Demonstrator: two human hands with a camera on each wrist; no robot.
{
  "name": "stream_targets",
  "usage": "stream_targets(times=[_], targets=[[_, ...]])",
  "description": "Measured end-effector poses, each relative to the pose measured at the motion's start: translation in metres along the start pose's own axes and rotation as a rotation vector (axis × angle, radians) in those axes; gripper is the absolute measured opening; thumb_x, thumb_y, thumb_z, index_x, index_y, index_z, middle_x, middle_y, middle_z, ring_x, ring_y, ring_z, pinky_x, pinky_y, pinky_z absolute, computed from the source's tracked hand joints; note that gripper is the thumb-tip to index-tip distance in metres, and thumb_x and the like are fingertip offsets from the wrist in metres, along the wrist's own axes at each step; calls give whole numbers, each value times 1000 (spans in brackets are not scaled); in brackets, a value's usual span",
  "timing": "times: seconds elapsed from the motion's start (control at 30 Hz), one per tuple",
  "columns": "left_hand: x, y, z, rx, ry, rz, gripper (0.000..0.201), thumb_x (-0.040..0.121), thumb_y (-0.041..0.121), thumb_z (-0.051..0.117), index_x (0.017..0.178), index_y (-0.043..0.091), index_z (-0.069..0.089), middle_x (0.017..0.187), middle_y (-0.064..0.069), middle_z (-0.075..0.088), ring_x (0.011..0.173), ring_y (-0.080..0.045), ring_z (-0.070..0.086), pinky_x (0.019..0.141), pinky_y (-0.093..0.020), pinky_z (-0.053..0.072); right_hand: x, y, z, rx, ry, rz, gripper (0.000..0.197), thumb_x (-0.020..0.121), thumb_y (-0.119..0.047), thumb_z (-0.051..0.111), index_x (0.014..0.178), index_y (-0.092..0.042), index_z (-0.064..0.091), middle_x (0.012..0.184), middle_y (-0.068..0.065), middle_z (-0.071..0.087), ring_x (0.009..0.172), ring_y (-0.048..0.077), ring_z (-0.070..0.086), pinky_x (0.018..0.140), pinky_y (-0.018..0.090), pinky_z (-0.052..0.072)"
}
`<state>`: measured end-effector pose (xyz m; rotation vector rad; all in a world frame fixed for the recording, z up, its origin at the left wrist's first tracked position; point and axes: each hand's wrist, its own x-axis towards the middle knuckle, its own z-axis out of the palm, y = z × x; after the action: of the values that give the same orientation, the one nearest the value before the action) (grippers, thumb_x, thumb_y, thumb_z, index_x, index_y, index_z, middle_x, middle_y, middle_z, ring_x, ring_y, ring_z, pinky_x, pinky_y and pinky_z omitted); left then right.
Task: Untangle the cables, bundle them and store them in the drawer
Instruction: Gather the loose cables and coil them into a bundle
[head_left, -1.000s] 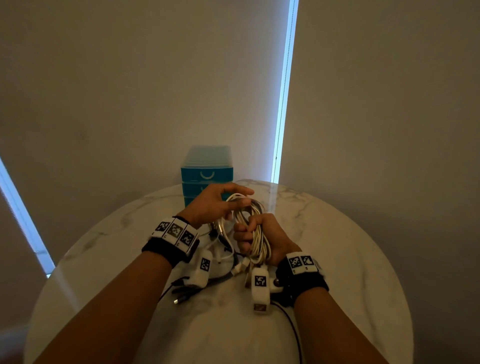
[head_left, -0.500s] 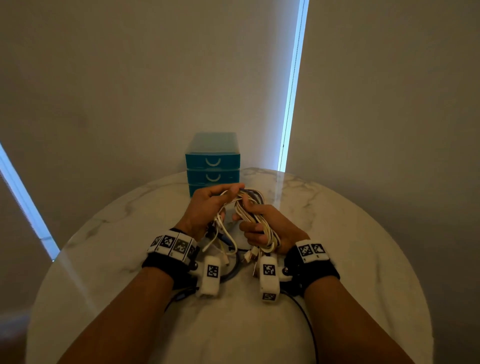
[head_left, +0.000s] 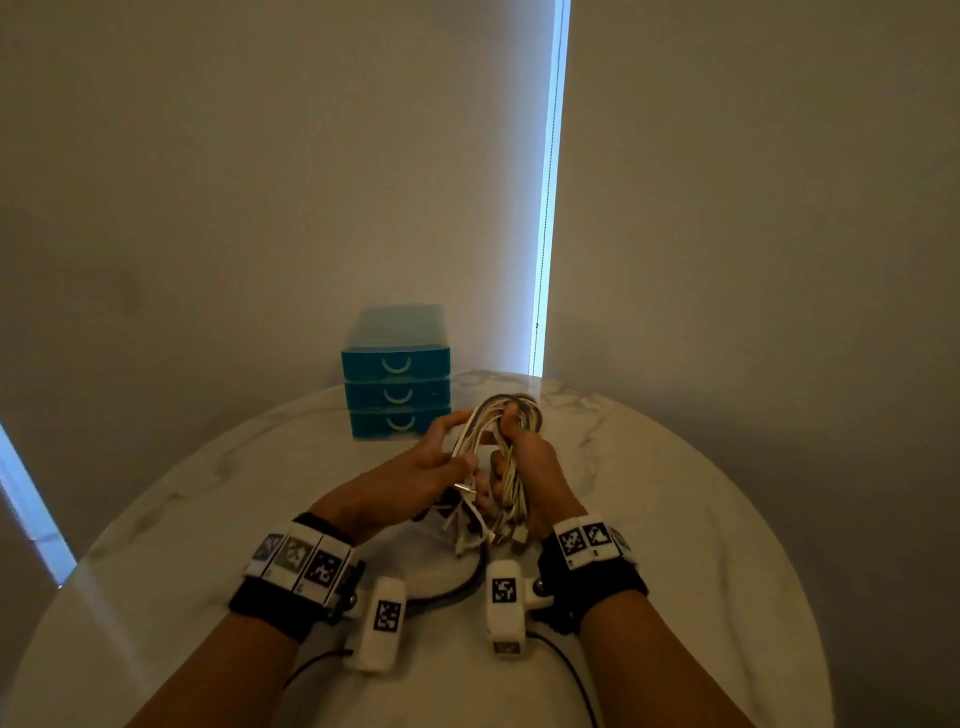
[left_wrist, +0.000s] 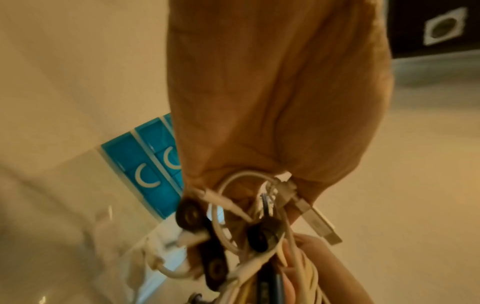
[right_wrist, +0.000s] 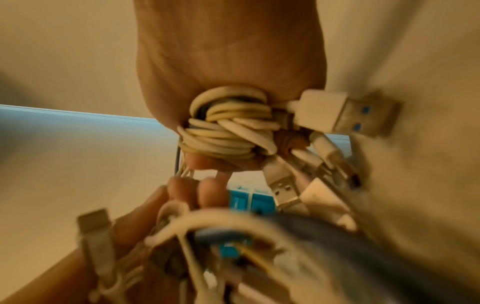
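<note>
Left of the grip: the drawer unit (head_left: 396, 371) stood at the far edge of the marble table (head_left: 675, 519), beyond the knuckles, all three blue drawers closed.
Left hand: the left hand (head_left: 415, 475) pinched a few loose white strands just beside the main coil, fingers curled round them, a metal plug (left_wrist: 315, 219) sticking out past its thumb.
Where the cables were: the cable bundle (head_left: 511, 457) was held up off the table, between the two hands and nearer the person than the drawers.
Right hand: the right hand (head_left: 535, 467) was clenched round the waist of the coil, thumb up against the top loop.
Long axis: the coil ran lengthwise away from the person, its looped end toward the drawers, plug ends (right_wrist: 337, 115) hanging below the fist toward the wrists.
Handling: light, limp and springy by the look of it; loops would likely slip apart if the fist eased.
Best hold: I'd judge the middle of the coil, where the turns cross.
Dangling ends: apt to snag on a drawer edge.
</note>
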<state>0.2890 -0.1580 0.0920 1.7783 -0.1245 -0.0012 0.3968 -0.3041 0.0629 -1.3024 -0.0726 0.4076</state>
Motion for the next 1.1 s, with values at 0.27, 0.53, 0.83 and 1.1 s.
stream_targets(times=[0.27, 0.53, 0.83, 1.1], targets=[[-1, 1, -5, 210, 346, 85, 29, 116, 36, 39, 124, 27, 66, 80, 1, 63, 63, -9, 56, 62, -28, 50, -11, 4, 5, 51, -226, 68, 54, 96, -57, 70, 111, -7, 83, 54, 0, 43, 37, 10, 38, 35, 21, 34], [3, -5, -6, -12, 168, 112, 41, 116, 24, 42, 146, 48, 55, 84, -1, 63, 61, -9, 56, 60, -25, 52, -11, 5, 14, 12, -118, 18, 66, 86, -82, 63, 72, -19, 77, 57, 5, 53, 43, 16, 50, 40, 25, 42], [3, -1, 0, 305, 91, 139, 56, 116, 35, 41, 160, 63, 22, 147, 6, 60, 106, -8, 68, 92, -29, 59, -22, -3, 18, -47, 35, -11, 87, 80, -92, 53, 113, -16, 79, 65, 2, 72, 58, 19, 70, 55, 34, 59], [-12, 14, 9, 184, 112, 177, 43, 117, 30, 37, 159, 34, 44, 89, -1, 66, 58, -3, 59, 58, -12, 43, -28, -5, 22, -74, -247, -23, 62, 59, -84, 84, 57, -24, 72, 57, 3, 45, 48, 14, 42, 51, 28, 32]])
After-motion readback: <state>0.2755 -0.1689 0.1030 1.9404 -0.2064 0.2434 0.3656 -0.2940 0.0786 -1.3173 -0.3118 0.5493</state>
